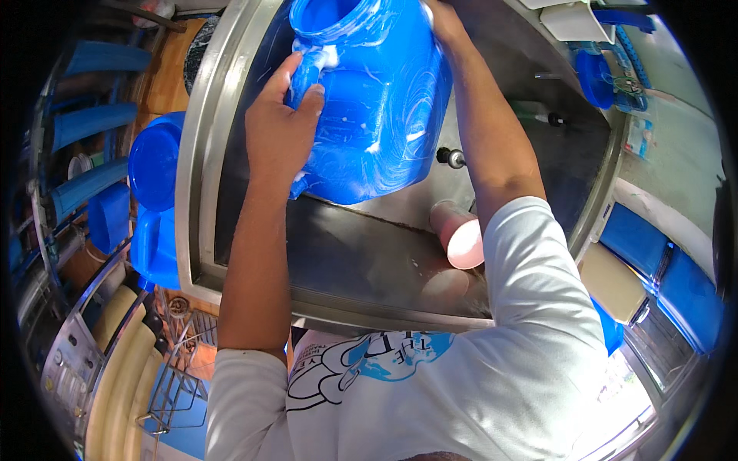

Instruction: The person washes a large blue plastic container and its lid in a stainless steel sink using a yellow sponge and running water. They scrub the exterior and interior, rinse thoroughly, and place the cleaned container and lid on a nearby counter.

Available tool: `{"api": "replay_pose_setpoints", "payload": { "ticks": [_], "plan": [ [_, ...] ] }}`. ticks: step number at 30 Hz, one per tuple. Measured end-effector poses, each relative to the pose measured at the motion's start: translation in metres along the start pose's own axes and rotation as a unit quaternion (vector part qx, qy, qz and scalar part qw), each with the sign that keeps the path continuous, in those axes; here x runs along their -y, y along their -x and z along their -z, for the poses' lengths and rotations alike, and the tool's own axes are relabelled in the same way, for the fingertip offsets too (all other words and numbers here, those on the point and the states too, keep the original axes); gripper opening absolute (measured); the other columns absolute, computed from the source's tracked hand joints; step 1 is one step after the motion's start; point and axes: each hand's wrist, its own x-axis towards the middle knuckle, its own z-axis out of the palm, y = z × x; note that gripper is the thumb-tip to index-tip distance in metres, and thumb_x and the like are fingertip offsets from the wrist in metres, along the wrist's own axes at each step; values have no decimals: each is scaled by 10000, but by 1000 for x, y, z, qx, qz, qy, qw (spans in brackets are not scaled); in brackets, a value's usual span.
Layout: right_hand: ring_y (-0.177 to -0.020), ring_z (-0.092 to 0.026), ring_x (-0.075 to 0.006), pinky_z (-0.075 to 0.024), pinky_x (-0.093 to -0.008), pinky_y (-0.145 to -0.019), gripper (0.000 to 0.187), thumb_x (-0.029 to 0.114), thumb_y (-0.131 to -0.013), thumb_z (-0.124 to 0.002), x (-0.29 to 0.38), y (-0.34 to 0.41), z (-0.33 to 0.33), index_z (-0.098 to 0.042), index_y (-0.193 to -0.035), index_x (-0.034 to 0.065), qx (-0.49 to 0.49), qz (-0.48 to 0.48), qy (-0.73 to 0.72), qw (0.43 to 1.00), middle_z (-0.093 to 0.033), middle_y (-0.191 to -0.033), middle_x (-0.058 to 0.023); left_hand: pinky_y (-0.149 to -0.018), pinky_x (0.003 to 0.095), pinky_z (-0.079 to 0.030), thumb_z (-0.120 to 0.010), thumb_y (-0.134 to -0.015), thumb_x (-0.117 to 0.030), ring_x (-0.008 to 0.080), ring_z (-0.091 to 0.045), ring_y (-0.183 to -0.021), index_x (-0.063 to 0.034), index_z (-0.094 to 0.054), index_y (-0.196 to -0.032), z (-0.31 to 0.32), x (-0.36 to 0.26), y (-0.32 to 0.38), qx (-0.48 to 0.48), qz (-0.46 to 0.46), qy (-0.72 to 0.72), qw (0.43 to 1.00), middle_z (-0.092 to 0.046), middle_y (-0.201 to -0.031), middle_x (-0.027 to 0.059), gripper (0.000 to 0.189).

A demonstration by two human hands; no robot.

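Observation:
A large blue plastic jug [369, 115], streaked with white suds, is tilted over a stainless steel sink [357, 248]. Its wide threaded mouth [326, 14] is uncapped and points towards the top of the view. My left hand [282, 121] is wrapped around the jug's side handle [305, 75], where foam gathers near the thumb and fingers. Against the jug's far right side rests my right hand [447, 26]; its fingers are largely hidden, so anything within them cannot be seen. A pink plastic cup [452, 230] lies on its side in the sink, below my right forearm.
Left of the sink rim [193, 173] stand a blue round lid [154, 167] and a blue container [155, 248]. A metal wire rack [179, 386] sits lower left. Another blue lid [594, 78] lies right. A dark-tipped metal fitting [454, 158] shows in the sink.

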Motion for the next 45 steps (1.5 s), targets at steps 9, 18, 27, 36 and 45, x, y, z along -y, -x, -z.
{"api": "replay_pose_setpoints", "payload": {
  "ticks": [9, 18, 27, 36, 45],
  "plan": [
    [-1337, -454, -429, -319, -505, -1155, 467, 205, -910, -606, 135, 250, -22, -542, -1322, -6, -118, 477, 172, 854, -509, -1400, -264, -807, 361, -522, -656, -871, -208, 211, -655, -761, -77, -575, -1375, 11, -9, 5, 55, -25, 9, 998, -713, -962, 139, 527],
    [-1119, -603, -326, -469, -453, -977, 246, 180, -835, -662, 127, 276, 0, -695, -1016, 16, 60, 369, 324, 869, -676, -1112, -154, -808, 310, -535, -688, -862, -79, 205, -642, -956, -106, -509, -1437, -9, -18, 35, 200, -110, 56, 972, -593, -1304, 193, 603],
    [-1042, -631, -361, -505, -454, -917, 270, 108, -784, -678, 15, 419, 87, -679, -1048, 50, -60, -40, 285, 956, -658, -1102, -178, -853, 296, -525, -734, -848, -83, 156, -639, -938, -75, -450, -1449, -44, -37, 74, 350, -66, 107, 928, -604, -1245, 163, 665],
    [-1046, -664, -359, -522, -446, -919, 378, 245, -893, -615, 21, 458, 77, -657, -1238, 96, -263, -122, 75, 954, -662, -1200, -187, -922, 391, -499, -803, -780, -239, 303, -637, -1049, -43, -687, -1131, -35, -120, -83, 97, -367, -45, 924, -653, -1097, 158, 418],
    [-934, -669, -413, -535, -503, -790, 820, 266, -856, -624, 147, 373, 6, -241, -1544, 38, -120, -118, 76, 983, -670, -1084, -237, -854, 474, -504, -784, -813, -415, 380, -640, -954, -28, -618, -1108, -34, -188, -287, -64, -463, -380, 798, -674, -1035, 162, 515]
  ]
}}
